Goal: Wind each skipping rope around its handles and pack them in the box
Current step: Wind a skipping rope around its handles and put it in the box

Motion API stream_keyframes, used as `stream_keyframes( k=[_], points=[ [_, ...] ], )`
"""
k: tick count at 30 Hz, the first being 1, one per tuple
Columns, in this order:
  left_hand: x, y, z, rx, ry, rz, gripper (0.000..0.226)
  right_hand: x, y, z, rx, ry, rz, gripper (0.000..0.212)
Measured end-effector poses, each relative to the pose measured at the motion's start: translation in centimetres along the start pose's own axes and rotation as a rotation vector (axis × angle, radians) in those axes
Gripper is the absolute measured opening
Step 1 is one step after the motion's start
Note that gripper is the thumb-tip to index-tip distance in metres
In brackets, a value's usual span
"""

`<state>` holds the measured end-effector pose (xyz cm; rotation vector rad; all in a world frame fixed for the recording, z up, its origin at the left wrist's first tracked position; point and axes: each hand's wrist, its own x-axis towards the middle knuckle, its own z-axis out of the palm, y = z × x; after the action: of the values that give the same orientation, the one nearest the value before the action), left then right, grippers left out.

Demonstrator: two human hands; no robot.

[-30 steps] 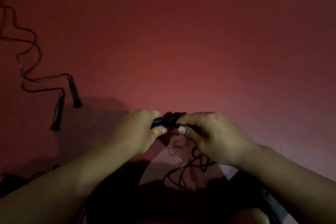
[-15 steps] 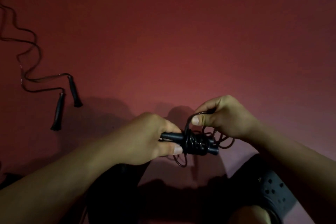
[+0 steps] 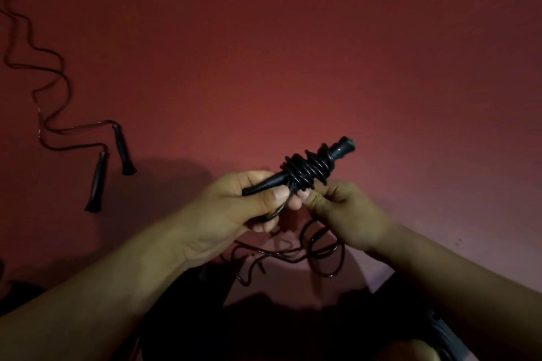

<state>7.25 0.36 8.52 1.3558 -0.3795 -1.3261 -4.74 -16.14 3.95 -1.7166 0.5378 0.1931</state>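
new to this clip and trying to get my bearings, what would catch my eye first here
At centre, the left hand grips a pair of black handles wound with coils of rope, while the right hand pinches the rope just below them. The loose rope hangs in loops under both hands. On the red floor at far left lies a second skipping rope, unwound, its two handles side by side.
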Motion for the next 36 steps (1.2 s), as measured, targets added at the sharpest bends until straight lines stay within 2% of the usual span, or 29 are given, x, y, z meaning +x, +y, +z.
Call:
stream_keyframes(
  k=[3, 7, 10, 12, 16, 18, 24, 28, 36],
  points=[
    [0.7, -0.4, 0.1, -0.042, 0.169, -0.045, 0.025, -0.5, 0.6, 1.2, -0.056, -0.071, -0.004, 0.018],
    [1.4, -1.4, -0.2, -0.088, 0.368, -0.135, 0.018, -1.3, 0.4, 2.5, -0.246, -0.175, -0.036, 0.037],
    [1.6, -2.2, -0.4, -0.14, 0.447, -0.191, 0.017, -1.7, -0.4, 2.7, -0.278, -0.187, -0.039, 0.048],
    [1.7, -2.7, -0.7, -0.115, 0.491, -0.213, 0.018, -1.8, -0.8, 2.6, -0.259, -0.189, -0.029, 0.041],
    [1.8, -3.8, -1.6, 0.018, 0.565, -0.221, 0.021, -1.5, -0.9, 2.5, -0.253, -0.12, 0.021, 0.009],
    [1.9, -4.2, -1.6, 0.036, 0.604, -0.212, 0.021, -1.3, -0.6, 2.6, -0.323, -0.071, 0.038, 0.007],
    [2.6, -4.9, -2.0, 0.095, 0.81, -0.168, 0.018, -1.6, 0.3, 2.2, -0.289, -0.023, 0.137, 0.007],
    [2.3, -5.1, -2.6, 0.155, 0.821, -0.128, 0.015, -1.8, 0.1, 2.4, -0.205, -0.046, 0.137, 0.016],
    [2.0, -5.3, -3.1, 0.333, 0.752, -0.141, 0.008, -2.7, 0.3, 2.3, -0.2, -0.02, -0.014, 0.02]
  ],
)
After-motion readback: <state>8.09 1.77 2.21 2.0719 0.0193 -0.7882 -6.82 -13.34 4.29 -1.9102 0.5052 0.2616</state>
